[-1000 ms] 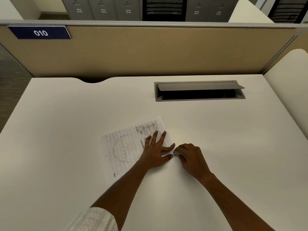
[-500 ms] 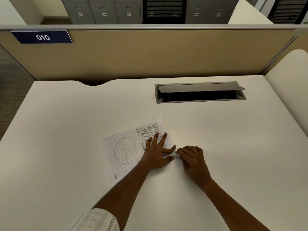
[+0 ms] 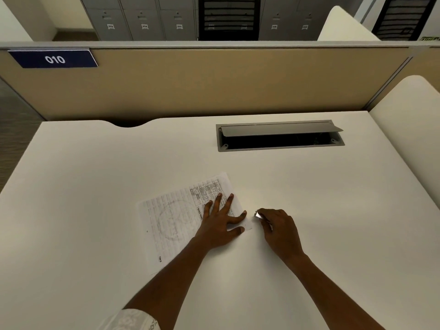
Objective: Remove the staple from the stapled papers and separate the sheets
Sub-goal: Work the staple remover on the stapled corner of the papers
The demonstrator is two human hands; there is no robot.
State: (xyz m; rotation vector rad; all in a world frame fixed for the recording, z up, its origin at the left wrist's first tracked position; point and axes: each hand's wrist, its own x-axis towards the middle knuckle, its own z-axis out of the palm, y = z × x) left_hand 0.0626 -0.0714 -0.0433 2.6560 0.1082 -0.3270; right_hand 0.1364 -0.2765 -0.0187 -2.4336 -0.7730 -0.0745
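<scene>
Left hand (image 3: 221, 221) flat and spread on the stapled papers (image 3: 176, 217), pressing down the corner nearest the right hand. Right hand (image 3: 278, 228) curled, just beside that corner but off the paper — fingertips pinched on a small shiny piece (image 3: 258, 215), probably a staple remover or the staple itself; too small to tell which.

Seemingly the staple-pulling step, at or near its end. Next move calls for checking the corner is free, putting the metal piece aside, then sliding the top sheet off while the left hand holds the lower one.

Beyond the hands, only bare white desk (image 3: 95, 175), and further away an open cable tray (image 3: 279, 135) and the partition (image 3: 214, 82) — nothing in the way.
</scene>
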